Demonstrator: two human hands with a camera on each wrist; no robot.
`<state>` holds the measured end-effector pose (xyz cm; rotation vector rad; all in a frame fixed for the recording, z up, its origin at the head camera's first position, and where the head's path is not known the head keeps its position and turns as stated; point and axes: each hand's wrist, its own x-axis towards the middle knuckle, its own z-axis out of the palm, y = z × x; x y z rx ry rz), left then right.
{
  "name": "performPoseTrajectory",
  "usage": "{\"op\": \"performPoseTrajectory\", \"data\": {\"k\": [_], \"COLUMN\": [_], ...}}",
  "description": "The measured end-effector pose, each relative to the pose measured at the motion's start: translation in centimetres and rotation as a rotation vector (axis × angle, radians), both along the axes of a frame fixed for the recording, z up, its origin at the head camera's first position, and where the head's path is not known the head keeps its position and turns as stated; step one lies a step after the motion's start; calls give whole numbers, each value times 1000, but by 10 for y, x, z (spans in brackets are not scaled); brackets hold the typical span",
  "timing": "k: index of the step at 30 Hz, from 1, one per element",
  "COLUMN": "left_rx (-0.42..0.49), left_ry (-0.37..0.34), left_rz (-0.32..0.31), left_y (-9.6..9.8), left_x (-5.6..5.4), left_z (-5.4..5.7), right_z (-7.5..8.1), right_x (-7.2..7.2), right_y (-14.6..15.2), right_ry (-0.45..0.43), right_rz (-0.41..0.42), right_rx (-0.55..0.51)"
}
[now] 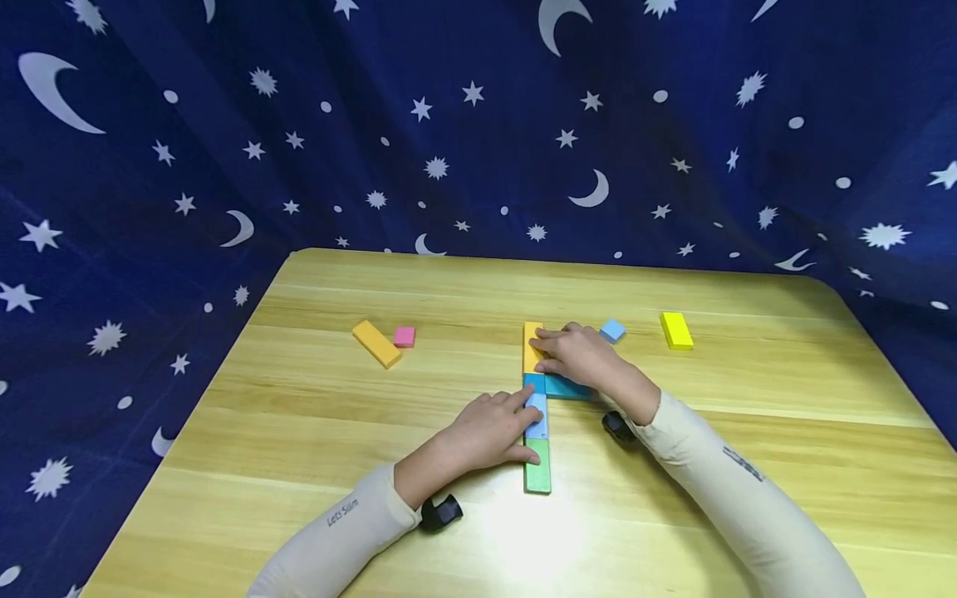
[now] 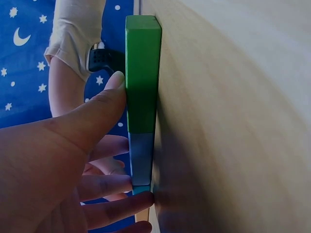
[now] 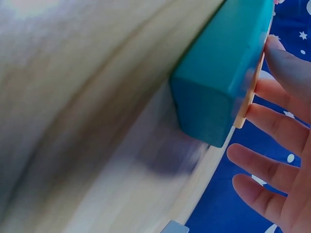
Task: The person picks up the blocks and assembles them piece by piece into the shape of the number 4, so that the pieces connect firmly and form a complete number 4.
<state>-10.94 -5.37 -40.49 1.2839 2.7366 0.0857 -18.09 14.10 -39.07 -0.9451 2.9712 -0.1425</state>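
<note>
Several flat blocks form a line on the table: orange (image 1: pixel 532 330), teal (image 1: pixel 532 379), light blue (image 1: pixel 535 429) and green (image 1: pixel 537 478). Another teal block (image 1: pixel 566 388) lies crosswise, its end against the line's right side. My left hand (image 1: pixel 478 433) lies over the line from the left, thumb on the green block, fingers stretched across the light blue and teal ones. From the right, my right hand (image 1: pixel 588 357) touches the orange block with fingertips and thumb. It partly covers the crosswise teal block, whose near end looms large in the right wrist view.
A loose orange block (image 1: pixel 377 344) and a pink square block (image 1: pixel 404 336) lie at the back left. Behind my right hand is a small blue block (image 1: pixel 612 330), with a yellow block (image 1: pixel 676 330) farther right. A dark starry curtain (image 1: pixel 508 124) hangs behind the wooden table (image 1: pixel 299 432).
</note>
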Motion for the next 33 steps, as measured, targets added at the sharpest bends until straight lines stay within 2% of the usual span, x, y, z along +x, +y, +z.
{"op": "performPoseTrajectory", "data": {"k": [15, 26, 33], "left_rx": [4, 0, -3], "left_ry": [-13, -9, -22], "left_rz": [7, 6, 10], "left_y": [1, 2, 1], "left_x": [0, 0, -1], "left_z": [0, -1, 0], "right_z": [-1, 0, 2], "right_x": [0, 0, -1], "right_y": [2, 5, 5], "right_ry": [-17, -7, -32], "right_rz": [-13, 15, 7], "right_rx": [-6, -21, -19]}}
